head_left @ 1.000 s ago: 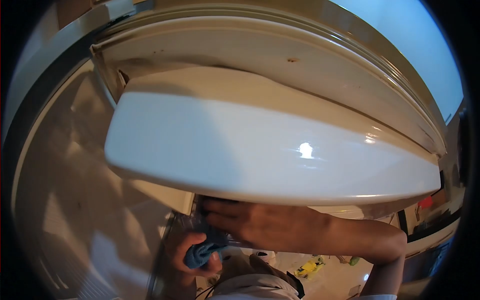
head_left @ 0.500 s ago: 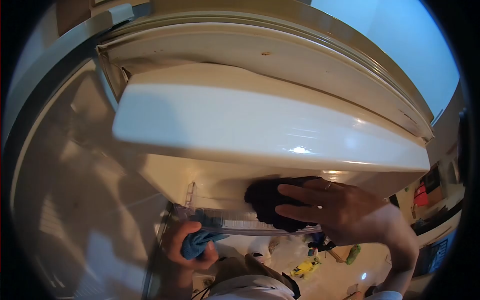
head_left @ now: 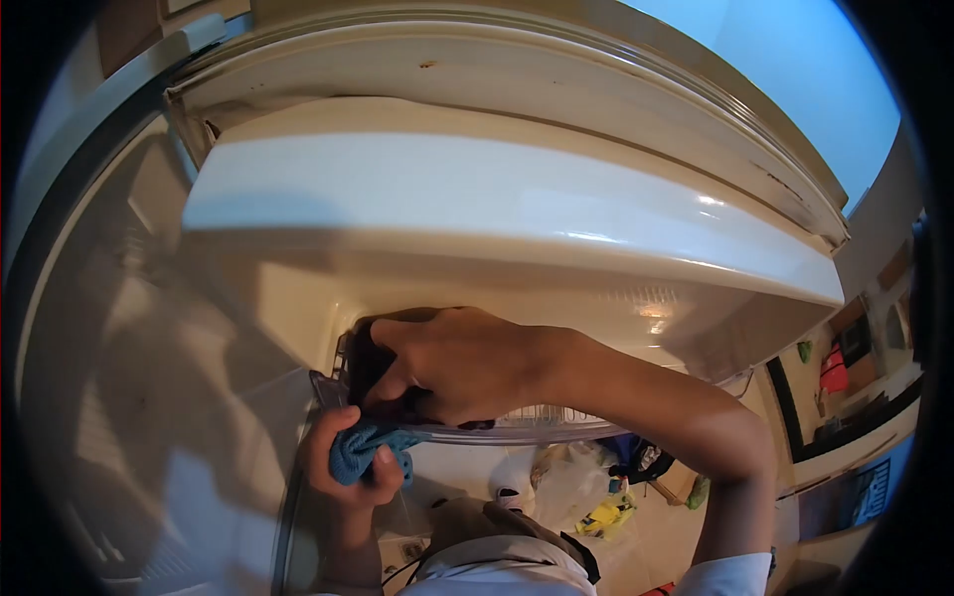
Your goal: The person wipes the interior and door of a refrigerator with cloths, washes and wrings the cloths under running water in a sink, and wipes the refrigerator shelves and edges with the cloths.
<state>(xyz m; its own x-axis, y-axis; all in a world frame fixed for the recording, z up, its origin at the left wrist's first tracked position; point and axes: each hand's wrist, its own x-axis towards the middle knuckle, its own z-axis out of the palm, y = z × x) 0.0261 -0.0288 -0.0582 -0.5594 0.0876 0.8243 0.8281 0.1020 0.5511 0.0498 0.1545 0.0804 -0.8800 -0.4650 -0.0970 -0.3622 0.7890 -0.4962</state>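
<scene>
A white refrigerator door (head_left: 397, 184) stands open in front of me, with a clear plastic door shelf (head_left: 566, 429) low on its inner side. My right hand (head_left: 467, 363) is closed on a dark cloth (head_left: 368, 366) and presses it into the shelf's left end. Part of that cloth is hidden behind the fingers. Just below, my left hand (head_left: 328, 475) grips a bunched blue cloth (head_left: 370, 454) at the shelf's left front corner, thumb on top. Whether it also holds the shelf itself I cannot tell.
The refrigerator's shaded interior side (head_left: 169, 328) rises at the left. The door gasket (head_left: 477, 28) curves along the top. On the floor beneath lie a yellow packet (head_left: 604, 517), a clear plastic bag (head_left: 571, 477) and a dark blue item (head_left: 626, 455). A red object (head_left: 833, 370) is at the far right.
My right hand has swept the dark cloth leftward along the shelf to its left end, and the forearm now crosses over the shelf. My left hand keeps the blue cloth. The view has shifted slightly.
</scene>
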